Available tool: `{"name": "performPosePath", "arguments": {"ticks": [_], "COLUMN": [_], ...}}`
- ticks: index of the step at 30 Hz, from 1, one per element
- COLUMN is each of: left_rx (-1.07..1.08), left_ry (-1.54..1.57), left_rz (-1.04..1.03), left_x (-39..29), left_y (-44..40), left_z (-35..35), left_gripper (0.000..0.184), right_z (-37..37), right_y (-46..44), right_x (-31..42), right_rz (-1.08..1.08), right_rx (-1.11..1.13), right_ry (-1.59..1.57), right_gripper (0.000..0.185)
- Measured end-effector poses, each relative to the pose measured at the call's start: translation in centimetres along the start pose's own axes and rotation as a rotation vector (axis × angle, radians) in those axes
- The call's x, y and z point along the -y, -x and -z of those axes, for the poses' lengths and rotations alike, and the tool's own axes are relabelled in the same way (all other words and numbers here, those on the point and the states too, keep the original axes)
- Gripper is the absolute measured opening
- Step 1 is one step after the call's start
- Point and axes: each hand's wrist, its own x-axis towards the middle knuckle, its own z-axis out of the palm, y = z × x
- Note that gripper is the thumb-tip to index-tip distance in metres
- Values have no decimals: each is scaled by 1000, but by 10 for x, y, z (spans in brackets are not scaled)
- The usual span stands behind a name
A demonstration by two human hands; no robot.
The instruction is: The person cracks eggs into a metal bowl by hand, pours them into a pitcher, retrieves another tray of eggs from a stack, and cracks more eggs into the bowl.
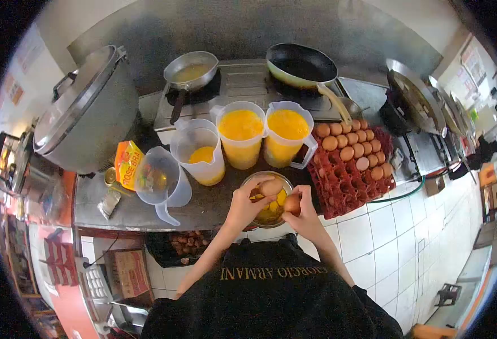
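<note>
My left hand (247, 202) is closed around a brown egg (271, 187) over the far side of a metal bowl (285, 179). Another brown egg (292, 204) is in the fingers of my right hand (303, 217), at the bowl's right edge. Cracked egg with yellow yolks (269, 211) lies in the bowl, partly hidden by my hands. Behind it stand two plastic jugs (241, 150) (285, 148) nearly full of yellow beaten egg. A third jug (206, 169) holds less. To the right, brown eggs (347, 152) fill the far part of a stacked red egg tray (339, 192).
A clear jug (175, 189) and an orange-yellow carton (128, 164) stand left on the counter (90, 200). Behind are a stove (243, 79), a saucepan (192, 70) and a frying pan (302, 65). A large lidded pot (98, 124) is at left; a black bin of shells (172, 257) sits below.
</note>
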Motion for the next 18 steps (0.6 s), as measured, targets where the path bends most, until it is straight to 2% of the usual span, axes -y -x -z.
{"name": "performPosePath", "arguments": {"ticks": [3,6,7,9,11,13,15,18], "left_rx": [14,17,14,9,2,-10,-40,-49], "left_ry": [-33,-19,-14,-38,-67,-114,-65,-62], "left_rz": [15,-33,-73,-68,-65,-51,-45,-13], "left_x": [-3,-9,-12,-20,-20,-16,-17,-15], "left_y": [-4,-4,-5,-5,-2,0,0,0], "left_z": [-3,-6,-7,-7,-6,-6,-6,0], "left_gripper": [41,41,40,40,40,41,40,39], "right_z": [0,4,4,2,-11,-19,-19,-11], "right_y": [-3,-9,-10,-9,-8,-12,-13,-19], "right_x": [16,44,42,37,30,24,24,22], "right_rz": [50,281,281,608,590,403,392,349], "right_rx": [-125,-278,-277,-476,-491,-274,-308,-361], "right_ry": [93,178,176,301,255,460,446,184], "right_gripper": [47,52,52,51,48,44,44,45]}}
